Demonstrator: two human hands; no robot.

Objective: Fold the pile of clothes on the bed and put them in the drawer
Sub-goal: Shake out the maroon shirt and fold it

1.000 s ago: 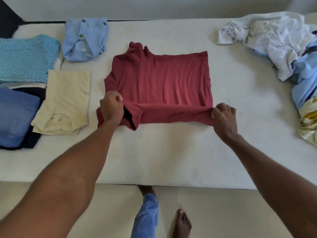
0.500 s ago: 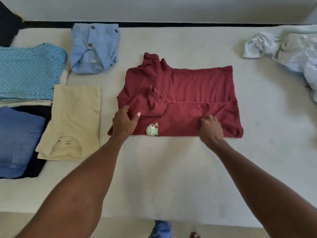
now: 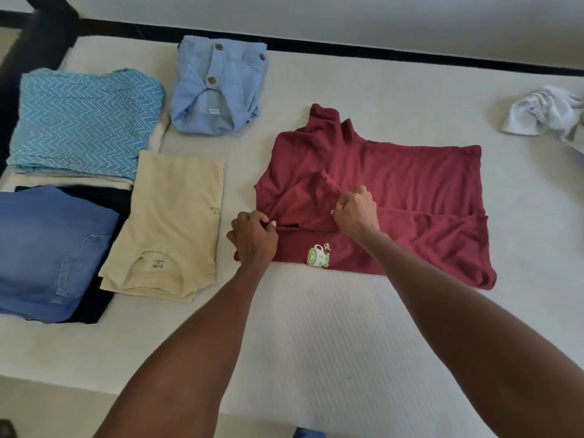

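Note:
A dark red T-shirt (image 3: 410, 181) lies partly folded on the white bed (image 3: 316, 327), its near edge folded over with a green and white print showing. My left hand (image 3: 252, 238) pinches the shirt's near left corner. My right hand (image 3: 357, 211) grips the folded-in sleeve at the shirt's middle left. Folded clothes lie to the left: a cream T-shirt (image 3: 170, 222), blue jeans (image 3: 47, 248) on a dark garment, a blue zigzag cloth (image 3: 82, 121) and a light blue buttoned garment (image 3: 218, 83). Unfolded pale clothes (image 3: 546, 113) lie at the right edge. No drawer is in view.
A dark strip (image 3: 379, 52) runs along the bed's far edge under a pale wall. A dark post (image 3: 41, 36) stands at the far left corner. The bed's near edge crosses the bottom of the view, with floor below it.
The shirt's near edge was folded over, showing the print. My right hand moved left from the fold's middle to the sleeve and closed on it. My left hand now pinches the left corner.

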